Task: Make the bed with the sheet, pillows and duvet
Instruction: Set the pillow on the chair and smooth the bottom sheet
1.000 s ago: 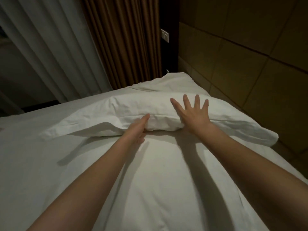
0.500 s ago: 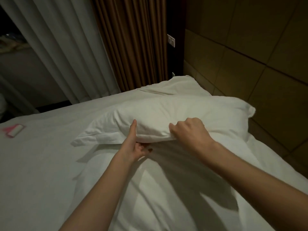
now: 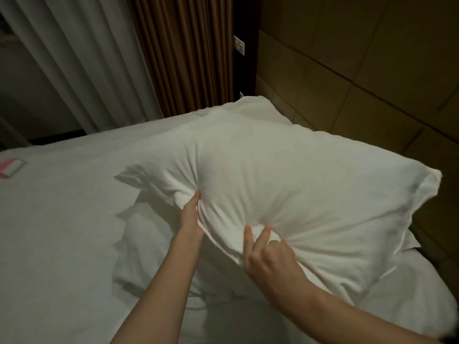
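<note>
- both hands grip the white pillow [image 3: 285, 175] at its near edge, raised over the bed [image 3: 62, 232]: left hand [image 3: 190, 216] pinches the seam, right hand [image 3: 267, 254] bunches fabric.
- a second pillow [image 3: 250, 106] lies behind, against the panelled wall [image 3: 360, 70].
- rumpled duvet [image 3: 154, 247] sits under the forearms.
- a pink-edged card [image 3: 11, 167] rests far left; curtains [image 3: 173, 53] hang beyond.

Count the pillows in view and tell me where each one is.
2: one pillow gripped by both hands, raised over the bed; a second pillow lying behind it by the wall. More may be hidden.
</note>
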Demonstrator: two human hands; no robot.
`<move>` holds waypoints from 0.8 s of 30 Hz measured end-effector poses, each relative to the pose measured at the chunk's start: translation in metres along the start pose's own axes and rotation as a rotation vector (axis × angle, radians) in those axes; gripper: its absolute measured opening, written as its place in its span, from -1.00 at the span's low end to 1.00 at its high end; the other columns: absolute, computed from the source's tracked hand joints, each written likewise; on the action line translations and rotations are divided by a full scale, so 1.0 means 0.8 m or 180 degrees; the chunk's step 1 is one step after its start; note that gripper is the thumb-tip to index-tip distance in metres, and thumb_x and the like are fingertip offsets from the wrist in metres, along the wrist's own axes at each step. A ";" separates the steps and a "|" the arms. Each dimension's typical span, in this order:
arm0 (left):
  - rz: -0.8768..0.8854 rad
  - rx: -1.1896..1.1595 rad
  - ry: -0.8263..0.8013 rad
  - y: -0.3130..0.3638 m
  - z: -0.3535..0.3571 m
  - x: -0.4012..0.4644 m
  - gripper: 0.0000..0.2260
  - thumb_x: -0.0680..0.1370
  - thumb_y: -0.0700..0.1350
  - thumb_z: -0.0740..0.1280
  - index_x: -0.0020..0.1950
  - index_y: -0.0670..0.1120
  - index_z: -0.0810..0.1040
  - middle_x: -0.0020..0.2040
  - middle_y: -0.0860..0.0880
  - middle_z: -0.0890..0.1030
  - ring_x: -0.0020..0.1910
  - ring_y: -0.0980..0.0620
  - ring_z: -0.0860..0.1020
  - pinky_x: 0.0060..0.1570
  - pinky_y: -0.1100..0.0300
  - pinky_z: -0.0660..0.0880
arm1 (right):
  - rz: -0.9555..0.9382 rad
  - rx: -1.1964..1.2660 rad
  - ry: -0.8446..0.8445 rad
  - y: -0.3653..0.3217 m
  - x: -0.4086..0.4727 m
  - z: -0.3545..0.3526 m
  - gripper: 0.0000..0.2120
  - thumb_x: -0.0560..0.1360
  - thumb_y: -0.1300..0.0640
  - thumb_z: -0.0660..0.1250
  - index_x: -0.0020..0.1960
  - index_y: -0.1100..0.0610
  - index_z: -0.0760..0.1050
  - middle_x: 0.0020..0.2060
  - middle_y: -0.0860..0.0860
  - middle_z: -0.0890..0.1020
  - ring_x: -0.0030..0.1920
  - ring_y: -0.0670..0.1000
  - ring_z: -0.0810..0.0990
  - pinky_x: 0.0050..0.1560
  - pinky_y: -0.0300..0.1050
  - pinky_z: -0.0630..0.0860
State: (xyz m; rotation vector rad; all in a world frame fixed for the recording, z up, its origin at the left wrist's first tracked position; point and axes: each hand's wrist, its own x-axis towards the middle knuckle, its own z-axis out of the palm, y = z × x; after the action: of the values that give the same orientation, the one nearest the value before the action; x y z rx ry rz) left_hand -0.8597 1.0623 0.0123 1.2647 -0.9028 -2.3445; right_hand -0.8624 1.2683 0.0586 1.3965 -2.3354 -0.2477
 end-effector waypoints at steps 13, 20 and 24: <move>0.0212 -0.0269 0.1242 -0.120 0.002 0.059 -0.71 0.55 -0.14 0.33 0.20 -0.26 0.53 0.09 -0.16 0.61 -0.12 0.02 0.63 -0.10 0.21 0.54 | 0.1240 0.1279 -0.0924 0.278 0.315 0.156 -0.16 0.39 -0.52 0.05 0.52 -0.08 0.10 0.46 0.11 0.27 0.43 0.23 0.21 0.41 0.24 0.09; 0.0029 -0.0364 0.1050 -0.114 -0.012 0.067 -0.65 0.47 -0.14 0.39 0.20 -0.27 0.55 0.05 -0.23 0.65 0.06 -0.15 0.61 0.17 -0.04 0.49 | 0.1904 0.3335 -0.2332 0.226 0.324 0.297 0.15 0.08 -0.71 0.04 0.54 -0.16 0.01 0.53 0.01 0.16 0.49 0.16 0.16 0.48 0.21 -0.03; 0.0215 -0.0290 0.1113 -0.118 -0.007 0.064 -0.63 0.46 -0.12 0.40 0.21 -0.24 0.52 -0.04 -0.12 0.68 -0.07 -0.04 0.65 -0.06 0.16 0.55 | 0.2162 0.3604 -0.2220 0.213 0.296 0.311 -0.01 0.29 -0.58 0.11 0.51 0.04 0.21 0.44 0.07 0.34 0.41 0.16 0.32 0.41 0.07 0.16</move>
State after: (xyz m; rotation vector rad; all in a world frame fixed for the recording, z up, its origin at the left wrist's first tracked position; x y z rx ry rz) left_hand -0.8825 1.1024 -0.0846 1.5166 -0.7042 -2.0012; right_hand -1.2045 1.1305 -0.0464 0.7606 -3.6076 1.1076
